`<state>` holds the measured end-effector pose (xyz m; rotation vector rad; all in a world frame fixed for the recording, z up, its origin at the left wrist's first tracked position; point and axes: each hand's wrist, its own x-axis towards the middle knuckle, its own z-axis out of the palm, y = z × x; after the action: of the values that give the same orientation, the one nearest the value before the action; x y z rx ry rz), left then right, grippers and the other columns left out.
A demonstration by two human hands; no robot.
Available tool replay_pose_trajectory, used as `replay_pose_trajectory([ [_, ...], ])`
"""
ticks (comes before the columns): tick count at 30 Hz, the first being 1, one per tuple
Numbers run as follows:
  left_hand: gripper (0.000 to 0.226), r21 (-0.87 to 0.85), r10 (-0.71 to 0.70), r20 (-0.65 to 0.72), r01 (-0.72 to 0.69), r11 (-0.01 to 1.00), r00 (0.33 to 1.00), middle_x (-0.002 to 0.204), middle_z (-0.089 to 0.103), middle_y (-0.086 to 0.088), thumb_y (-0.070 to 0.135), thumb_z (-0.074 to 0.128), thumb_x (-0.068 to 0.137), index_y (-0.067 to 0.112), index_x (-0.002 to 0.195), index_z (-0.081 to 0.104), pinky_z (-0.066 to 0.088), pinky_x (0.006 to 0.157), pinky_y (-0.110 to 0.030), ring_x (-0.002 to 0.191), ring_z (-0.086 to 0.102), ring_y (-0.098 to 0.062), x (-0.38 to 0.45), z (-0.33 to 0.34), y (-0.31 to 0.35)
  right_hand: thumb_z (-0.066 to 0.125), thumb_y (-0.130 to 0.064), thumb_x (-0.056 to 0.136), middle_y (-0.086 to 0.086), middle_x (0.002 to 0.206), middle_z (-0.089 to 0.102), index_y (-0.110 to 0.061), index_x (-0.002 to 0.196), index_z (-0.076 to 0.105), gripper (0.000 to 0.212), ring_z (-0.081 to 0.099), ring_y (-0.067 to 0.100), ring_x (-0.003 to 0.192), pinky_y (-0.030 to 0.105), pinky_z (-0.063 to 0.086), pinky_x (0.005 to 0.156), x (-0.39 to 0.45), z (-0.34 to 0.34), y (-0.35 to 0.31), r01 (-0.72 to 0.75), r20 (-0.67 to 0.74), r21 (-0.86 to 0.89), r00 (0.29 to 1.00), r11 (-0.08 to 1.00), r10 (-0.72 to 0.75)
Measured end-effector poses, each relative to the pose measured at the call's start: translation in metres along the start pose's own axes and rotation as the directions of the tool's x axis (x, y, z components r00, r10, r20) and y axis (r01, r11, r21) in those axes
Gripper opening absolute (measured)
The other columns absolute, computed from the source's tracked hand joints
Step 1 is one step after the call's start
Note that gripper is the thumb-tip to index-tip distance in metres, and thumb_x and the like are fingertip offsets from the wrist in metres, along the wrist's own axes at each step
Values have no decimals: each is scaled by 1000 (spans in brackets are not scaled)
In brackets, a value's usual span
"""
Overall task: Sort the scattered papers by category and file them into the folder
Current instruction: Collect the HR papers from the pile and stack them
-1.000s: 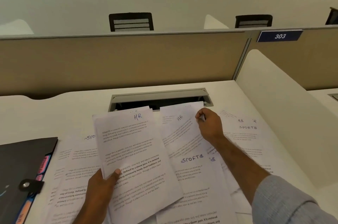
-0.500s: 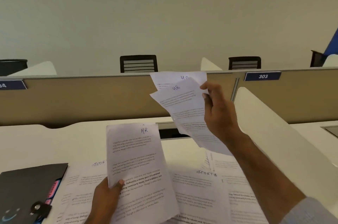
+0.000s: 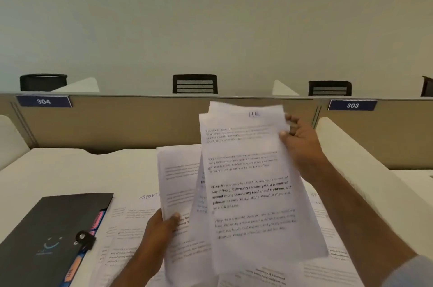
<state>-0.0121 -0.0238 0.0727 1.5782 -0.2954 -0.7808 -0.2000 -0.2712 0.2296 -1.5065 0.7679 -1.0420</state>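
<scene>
Though overlapping, HR sheets (image 3: pixel 253 193) in right hand (image 3: pixel 302 143)

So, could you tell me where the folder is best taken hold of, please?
Probably by the folder's bare far edge or far-right corner, coming from above and the right. It lies flat and shut at the desk's left; its right edge carries the clasp and sticking-out tabs, and both hands already hold papers.

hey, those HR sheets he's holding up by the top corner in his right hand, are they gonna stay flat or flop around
Likely floppy: the HR sheets, pinched only near a top corner by the right hand, hang down and fan apart. They look thin and light. The left hand holds another stack by its lower edge.
</scene>
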Motion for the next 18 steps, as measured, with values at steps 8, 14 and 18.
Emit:
replay_pose_trajectory([
  [8, 55, -316, -197, 225, 262, 912, 954, 116, 69, -17, 64, 45, 87, 24, 120, 62, 48, 93, -61, 105, 67, -39, -21, 19, -8, 53, 0, 91, 9, 122, 60, -19, 129, 46, 43, 63, 28, 103, 51, 54, 91, -33, 28, 93, -312, 20, -236, 945, 920, 326],
  [14, 42, -92, -60, 217, 82, 992, 974, 102, 75, -13, 15, 73, 82, 6, 121, 61, 58, 79, -50, 90, 73, -34, -28, 18, -21, 64, -16, 92, 6, 122, 59, -23, 144, 31, 62, 64, 24, 100, 43, 56, 85, -54, 35, 97, -351, 60, -180, 929, 919, 366],
  [18, 36, -155, -29, 184, 58, 986, 982, 105, 74, -13, 10, 69, 84, 7, 119, 61, 57, 82, -50, 93, 72, -33, -26, 14, -23, 75, -39, 79, 8, 126, 63, -14, 138, 42, 72, 65, 27, 105, 45, 51, 93, -77, 16, 101, -463, 258, -199, 825, 864, 502],
])
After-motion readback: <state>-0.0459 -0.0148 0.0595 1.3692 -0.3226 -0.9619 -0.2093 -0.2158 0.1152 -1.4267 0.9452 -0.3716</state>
